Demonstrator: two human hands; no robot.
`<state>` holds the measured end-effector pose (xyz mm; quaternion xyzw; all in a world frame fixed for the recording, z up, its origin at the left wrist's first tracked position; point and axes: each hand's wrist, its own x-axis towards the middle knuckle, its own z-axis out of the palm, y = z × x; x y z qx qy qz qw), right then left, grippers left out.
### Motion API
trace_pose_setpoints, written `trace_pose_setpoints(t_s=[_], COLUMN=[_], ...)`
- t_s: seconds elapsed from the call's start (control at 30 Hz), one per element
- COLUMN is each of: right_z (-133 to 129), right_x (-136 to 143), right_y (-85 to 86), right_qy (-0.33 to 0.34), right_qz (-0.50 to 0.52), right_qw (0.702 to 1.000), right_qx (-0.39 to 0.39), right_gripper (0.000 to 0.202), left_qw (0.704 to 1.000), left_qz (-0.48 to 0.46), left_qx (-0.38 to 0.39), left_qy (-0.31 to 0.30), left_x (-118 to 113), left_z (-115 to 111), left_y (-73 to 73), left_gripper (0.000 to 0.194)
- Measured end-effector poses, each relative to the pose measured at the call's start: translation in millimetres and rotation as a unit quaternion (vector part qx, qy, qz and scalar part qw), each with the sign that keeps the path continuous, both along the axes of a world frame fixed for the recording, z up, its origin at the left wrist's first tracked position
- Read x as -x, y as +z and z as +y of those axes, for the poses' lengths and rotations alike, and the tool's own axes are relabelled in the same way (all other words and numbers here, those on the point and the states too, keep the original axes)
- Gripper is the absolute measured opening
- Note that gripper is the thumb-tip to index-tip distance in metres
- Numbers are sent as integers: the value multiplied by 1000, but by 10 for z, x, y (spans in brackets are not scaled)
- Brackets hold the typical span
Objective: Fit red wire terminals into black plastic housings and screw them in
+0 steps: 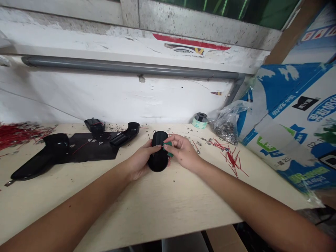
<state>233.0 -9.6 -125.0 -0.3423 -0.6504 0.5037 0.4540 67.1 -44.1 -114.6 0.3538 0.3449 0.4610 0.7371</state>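
My left hand [141, 158] grips a black plastic housing [158, 164] from its left side, just above the table, with the thumb lying across its upper part. The housing's hollow round end faces me. In my right hand [182, 151] a small green piece [168, 148], perhaps a circuit board, is pinched between thumb and fingers at the housing's right edge. Its far side is hidden by my fingers. Both hands nearly meet over the housing.
Black housings [39, 157] lie at the left around a dark mat [91, 150]. A heap of red wires [18, 136] is at far left; more red wires [232, 157] lie right. Behind them stand a spool [201, 120], a plastic bag of metal parts [228, 126] and a blue-white carton [288, 115].
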Motion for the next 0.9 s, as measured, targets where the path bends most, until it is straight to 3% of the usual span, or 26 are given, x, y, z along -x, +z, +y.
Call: trace_pose_setpoints(t_s=[0.1,0.2,0.3,0.37,0.43,0.5,0.63,0.7,0.77,0.87,0.9], right_z=[65,120,91,12,-83,-151,-158,-162,-239,-533,-660], right_x=[-34,-77,-135,-170,-185,-172,-123,-173,-347,-861,-1068], right_y=[-20,-46,-13,53,119,153,204,341,596,1085,1228], right_qy=[-7,-23,-3,36,95,140,148,137,112,58,0], right_qz=[72,97,19,-71,-131,-177,-229,-245,-260,-338,-337], right_qw=[997,995,1000,995,978,957,931,927,929,904,896], right_qx=[0,2,-12,-61,-130,-180,-242,-247,-240,-256,-288], right_gripper=[44,47,33,29,35,28,11,12,16,22,25], left_qw=[1000,996,992,991,993,995,997,998,998,996,995], left_qz=[-18,-40,-67,-77,-80,-81,-64,-60,-50,-17,-9], left_qx=[11,51,71,60,44,32,26,27,21,-5,-13], left_qy=[20,61,80,87,78,57,32,7,-28,-83,-97], left_x=[26,47,73,92,108,118,127,143,173,226,237], left_z=[28,68,103,114,119,120,113,102,92,85,85], left_y=[23,55,72,68,52,31,20,37,59,79,79], left_gripper=[42,28,27,29,33,37,42,44,55,72,73])
